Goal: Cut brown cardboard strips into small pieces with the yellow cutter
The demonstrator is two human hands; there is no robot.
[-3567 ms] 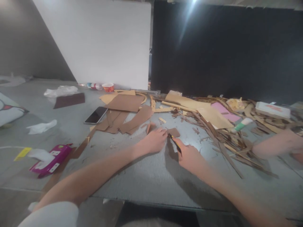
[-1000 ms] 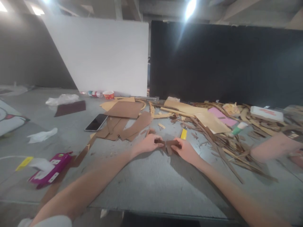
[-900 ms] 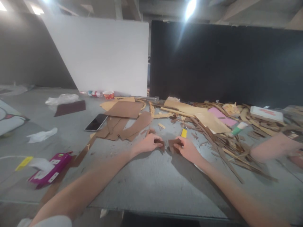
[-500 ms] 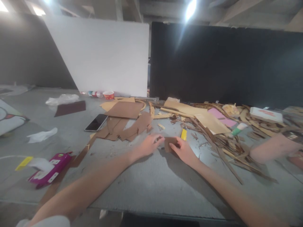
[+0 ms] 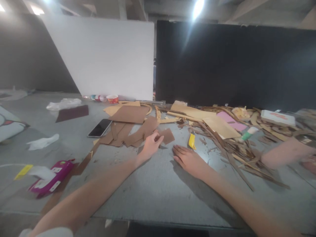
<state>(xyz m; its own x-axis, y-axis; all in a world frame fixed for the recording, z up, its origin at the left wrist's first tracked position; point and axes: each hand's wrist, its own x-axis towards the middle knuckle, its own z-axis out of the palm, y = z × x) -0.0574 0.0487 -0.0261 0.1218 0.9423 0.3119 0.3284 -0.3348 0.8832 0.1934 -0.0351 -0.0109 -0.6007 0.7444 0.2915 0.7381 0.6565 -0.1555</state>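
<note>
My left hand (image 5: 151, 144) is closed in a pinch at the near left edge of a small brown cardboard piece (image 5: 168, 136). The exact contact is partly hidden by the fingers. My right hand (image 5: 189, 159) lies low over the grey table, fingers stretched out and holding nothing. Just beyond its fingers rests a yellow utility knife (image 5: 192, 141). Behind my left hand, overlapping brown cardboard pieces (image 5: 145, 130) spread out, with a larger brown sheet (image 5: 129, 114) on top of them.
A phone (image 5: 100, 127) and a magenta power strip (image 5: 53, 177) lie to the left. Cut strips (image 5: 237, 161), a pink sheet (image 5: 230, 121), a glue stick (image 5: 249, 134) and a white box (image 5: 277, 118) crowd the right. At far right is another person's arm (image 5: 286, 153).
The small brown cardboard piece has left my right hand and now sits farther back, at my left hand's fingers. My left hand has shifted left and closed; my right hand has flattened out.
</note>
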